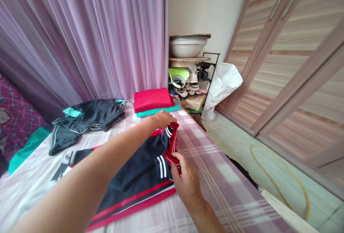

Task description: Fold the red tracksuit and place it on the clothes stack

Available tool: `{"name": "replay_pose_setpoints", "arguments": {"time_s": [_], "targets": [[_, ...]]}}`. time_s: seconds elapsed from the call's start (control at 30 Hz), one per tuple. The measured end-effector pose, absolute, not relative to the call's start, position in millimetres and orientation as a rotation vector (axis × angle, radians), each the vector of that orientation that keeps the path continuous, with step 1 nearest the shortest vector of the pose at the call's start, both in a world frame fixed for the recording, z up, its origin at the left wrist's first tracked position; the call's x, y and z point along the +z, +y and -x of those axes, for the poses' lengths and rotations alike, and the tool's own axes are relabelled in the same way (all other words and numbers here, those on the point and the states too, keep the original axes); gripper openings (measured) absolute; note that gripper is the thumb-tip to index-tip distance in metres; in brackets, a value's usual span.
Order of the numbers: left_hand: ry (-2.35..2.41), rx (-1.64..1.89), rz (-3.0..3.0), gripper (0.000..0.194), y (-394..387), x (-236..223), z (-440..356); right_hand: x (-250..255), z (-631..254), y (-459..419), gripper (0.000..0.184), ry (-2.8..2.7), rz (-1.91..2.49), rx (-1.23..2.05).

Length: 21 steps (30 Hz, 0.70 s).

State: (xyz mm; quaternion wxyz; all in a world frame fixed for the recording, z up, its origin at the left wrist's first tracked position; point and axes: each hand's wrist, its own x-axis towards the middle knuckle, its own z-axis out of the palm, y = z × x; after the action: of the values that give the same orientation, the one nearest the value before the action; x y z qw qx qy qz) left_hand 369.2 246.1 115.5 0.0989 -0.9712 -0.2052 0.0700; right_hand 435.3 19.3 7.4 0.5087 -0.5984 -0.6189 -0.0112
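A black garment (139, 175) with red and white stripes lies spread on the pink checked bed (215, 186) in front of me. My left hand (162, 118) reaches forward and grips the far end of its red edge, fingers closed. My right hand (186, 179) pinches the near end of the same red edge, lifting it slightly off the bed. The red strip stands up between the two hands.
A folded red cloth (152, 98) sits on a folded teal one (158, 111) at the bed's far end. A crumpled black and teal garment (86, 118) lies at left. Purple curtains (88, 36), a shoe rack (196, 82), a white bag (221, 86) and wardrobe doors (290, 64) surround.
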Motion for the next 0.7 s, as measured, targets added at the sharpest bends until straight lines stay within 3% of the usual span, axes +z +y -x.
{"name": "replay_pose_setpoints", "arguments": {"time_s": [0.13,0.43,0.57,0.7], "targets": [[-0.668,0.074,2.884,0.02,250,123,-313,10,-407,19,0.032,-1.638,1.36,0.044],[-1.145,-0.043,2.796,0.026,203,64,-150,-6,-340,1,0.04,-1.971,1.196,0.175],[-1.322,-0.015,2.789,0.037,186,41,-125,-13,-329,-4,0.041,-1.994,1.17,0.198],[-1.443,-0.093,2.772,0.036,183,52,-128,-12,-321,-1,0.041,-2.015,1.189,0.217]]}}
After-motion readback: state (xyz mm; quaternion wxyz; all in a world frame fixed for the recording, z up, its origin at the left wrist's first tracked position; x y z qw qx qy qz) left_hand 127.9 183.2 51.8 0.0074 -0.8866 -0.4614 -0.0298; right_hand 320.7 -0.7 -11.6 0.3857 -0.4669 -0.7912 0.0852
